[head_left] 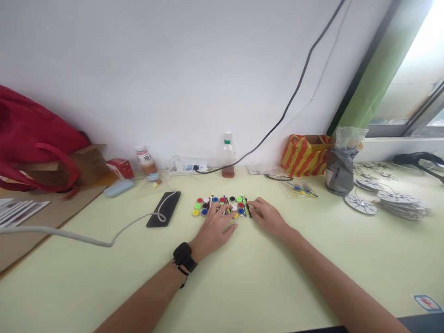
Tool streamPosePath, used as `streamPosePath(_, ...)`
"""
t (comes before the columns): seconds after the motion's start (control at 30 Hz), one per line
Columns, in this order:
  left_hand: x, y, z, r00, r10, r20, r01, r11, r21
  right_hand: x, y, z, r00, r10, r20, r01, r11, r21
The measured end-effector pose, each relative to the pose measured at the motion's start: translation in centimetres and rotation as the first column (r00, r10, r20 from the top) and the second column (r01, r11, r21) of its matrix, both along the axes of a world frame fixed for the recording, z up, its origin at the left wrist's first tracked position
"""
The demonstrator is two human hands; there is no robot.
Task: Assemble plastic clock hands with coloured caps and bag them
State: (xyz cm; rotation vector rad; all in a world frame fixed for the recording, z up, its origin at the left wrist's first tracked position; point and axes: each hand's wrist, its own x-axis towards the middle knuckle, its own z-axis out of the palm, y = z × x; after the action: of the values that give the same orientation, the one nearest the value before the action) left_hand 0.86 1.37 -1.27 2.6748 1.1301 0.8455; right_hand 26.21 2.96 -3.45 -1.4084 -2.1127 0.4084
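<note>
A cluster of small round coloured buttons (204, 206) with thin coloured sticks laid among them lies on the pale yellow-green table (243, 277). My left hand (215, 229), a black watch on its wrist, lies over the near side of the cluster with fingers stretched onto the pieces. My right hand (268, 216) sits at the cluster's right edge, its fingertips curled and pinched at the ends of the sticks (244, 206). What the pinch holds is too small to make out.
A black phone (164, 208) with a white cable lies left of the cluster. Along the wall stand a power strip (187, 167), a bottle (228, 155), a small jar (146, 160), a striped bag (305, 154) and a grey wrapped bundle (340, 169). White cut-out discs (360, 203) lie right; a red bag (31, 138) left.
</note>
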Motion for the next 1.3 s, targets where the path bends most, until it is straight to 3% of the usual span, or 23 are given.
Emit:
streamPosePath(0.33, 0.6, -1.3, 0.6, 0.993, -0.113, 0.042, 0.117, 0.987, -0.108, -0.7, 0.4, -0.3, 0.998, 0.012, -0.065, -0.009, 0.999, 0.036)
streamPosePath(0.83, 1.0, -1.3, -0.3, 0.978, -0.156, 0.141, 0.188, 0.95, -0.248, -1.5, 4.5, -1.3, 0.973, -0.012, -0.231, 0.018, 1.0, 0.024)
streamPosePath(1.3, 1.0, -1.4, -0.1, 0.97, -0.173, 0.17, 0.215, 0.936, -0.278, -2.0, 4.9, -0.5, 0.998, -0.056, -0.037, 0.055, 0.998, -0.015)
